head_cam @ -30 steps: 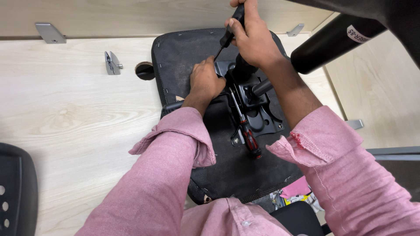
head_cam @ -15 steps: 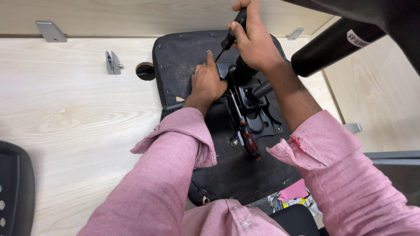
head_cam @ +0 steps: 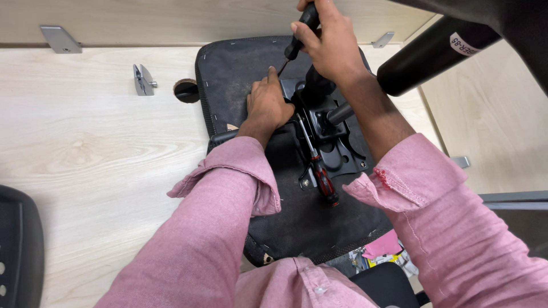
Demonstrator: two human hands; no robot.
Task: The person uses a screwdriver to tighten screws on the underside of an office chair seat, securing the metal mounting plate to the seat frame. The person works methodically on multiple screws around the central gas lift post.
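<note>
Currently right hand point(head_cam: 331, 45) is closed around a black-handled screwdriver point(head_cam: 298, 35), tip angled down near the metal tilt mechanism point(head_cam: 328, 134) on the upturned chair seat point(head_cam: 240, 74). Left hand point(head_cam: 267, 105) rests flat on the seat, holding nothing. Second, red-handled screwdriver point(head_cam: 321, 174) lies on the plate. Fastening looks mid-way; screw state not visible.

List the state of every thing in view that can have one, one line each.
chair seat: upside down on the wooden surface
metal mechanism plate: lying on the seat underside
black-handled screwdriver: gripped, tip angled down toward the seat
red-and-black screwdriver: lying loose on the plate
left hand: pressed flat on the seat
right hand: closed around the screwdriver handle
</note>
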